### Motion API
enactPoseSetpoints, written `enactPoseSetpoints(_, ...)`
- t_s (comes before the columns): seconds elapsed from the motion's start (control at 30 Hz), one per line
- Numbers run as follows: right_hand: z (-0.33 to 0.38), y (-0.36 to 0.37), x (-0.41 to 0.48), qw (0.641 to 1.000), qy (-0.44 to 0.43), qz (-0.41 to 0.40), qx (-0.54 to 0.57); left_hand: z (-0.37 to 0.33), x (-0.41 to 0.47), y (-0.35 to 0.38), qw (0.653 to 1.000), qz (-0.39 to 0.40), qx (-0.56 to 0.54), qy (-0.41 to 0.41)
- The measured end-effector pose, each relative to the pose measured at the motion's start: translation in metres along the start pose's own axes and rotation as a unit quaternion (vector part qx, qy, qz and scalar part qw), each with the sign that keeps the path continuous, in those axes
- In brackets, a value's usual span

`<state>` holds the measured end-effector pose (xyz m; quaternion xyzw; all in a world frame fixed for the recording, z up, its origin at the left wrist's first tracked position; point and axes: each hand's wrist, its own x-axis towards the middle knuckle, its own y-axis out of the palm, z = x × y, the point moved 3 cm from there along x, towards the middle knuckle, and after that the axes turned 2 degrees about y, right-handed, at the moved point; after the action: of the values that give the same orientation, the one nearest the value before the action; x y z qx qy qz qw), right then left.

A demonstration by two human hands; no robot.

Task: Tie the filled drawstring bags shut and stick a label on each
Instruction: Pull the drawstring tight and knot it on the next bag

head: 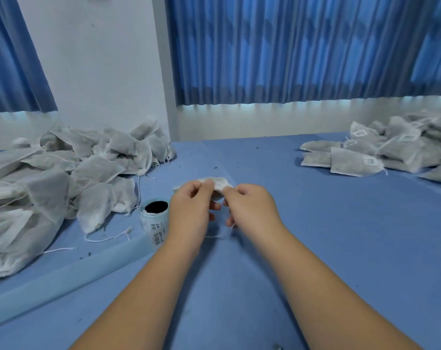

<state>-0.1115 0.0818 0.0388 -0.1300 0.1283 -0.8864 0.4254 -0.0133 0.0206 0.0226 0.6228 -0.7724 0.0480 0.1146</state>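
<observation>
A small white drawstring bag (220,183) is held up over the middle of the blue table (328,236). My left hand (192,207) pinches its near edge from the left with curled fingers. My right hand (249,207) pinches it from the right. Thin white drawstring (218,235) hangs in a loop below both hands; most of the bag is hidden behind my fingers. A roll of labels (154,219) stands upright just left of my left wrist.
A big heap of unlabelled filled bags (62,178) covers the table's left side. A pile of labelled bags (391,150) lies at the far right. A strip of pale label backing (70,276) runs from the roll toward the front left. Blue curtains hang behind.
</observation>
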Motion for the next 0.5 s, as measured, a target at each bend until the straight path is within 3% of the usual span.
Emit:
enactPoseSetpoints(0.2,0.008,-0.022,0.006,0.993,0.051,0.087,0.055,-0.006,-0.002,0.001,0.996,0.020,0.077,0.043)
enactPoseSetpoints(0.27,0.013,-0.032,0.009,0.987,0.030,0.136,0.085,-0.011,-0.006,0.000,0.985,-0.006,0.135,0.103)
enactPoseSetpoints(0.33,0.016,-0.040,0.012,0.987,-0.005,0.159,0.033,-0.020,-0.011,0.000,0.969,-0.024,0.172,0.176)
enactPoseSetpoints(0.5,0.009,-0.048,0.006,0.981,-0.081,0.163,-0.062,-0.032,-0.026,0.008,0.926,0.069,0.175,0.327)
